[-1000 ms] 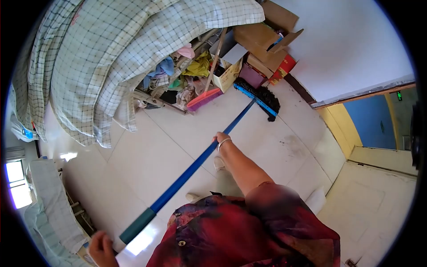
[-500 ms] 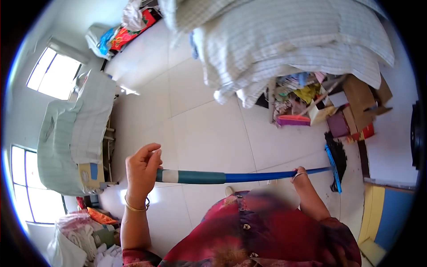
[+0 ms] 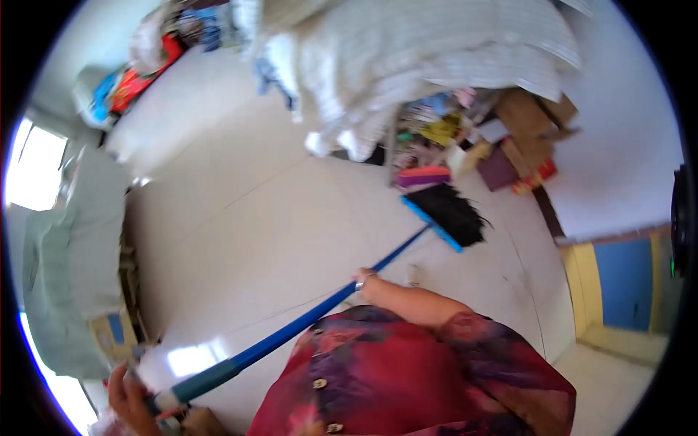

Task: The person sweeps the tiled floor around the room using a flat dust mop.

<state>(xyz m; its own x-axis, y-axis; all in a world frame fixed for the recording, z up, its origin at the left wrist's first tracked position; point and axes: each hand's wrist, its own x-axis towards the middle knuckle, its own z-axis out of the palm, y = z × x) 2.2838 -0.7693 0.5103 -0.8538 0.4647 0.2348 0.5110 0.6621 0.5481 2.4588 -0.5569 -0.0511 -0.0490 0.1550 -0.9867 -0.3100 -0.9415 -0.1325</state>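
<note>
the mop (image 3: 291,329) is gripped around its blue pole by the right hand (image 3: 367,280), probably so that its weight is supported there. the left hand (image 3: 129,401) is placed at the green handle's end; its closing cannot be told. the black strands (image 3: 458,212) are spread on the floor (image 3: 218,254), near the pink broom head (image 3: 424,174).

I can't read any text, label, brand, number or sign from where I stand. The red box (image 3: 539,176) on the floor by the wall has yellowish patches, too blurred for me to make out as words. The carton (image 3: 104,338) on my left has a blue patch (image 3: 115,328) on its side, and I can't make out any lettering there. The small green mark (image 3: 672,267) at the far right is too small for me to read.
</note>
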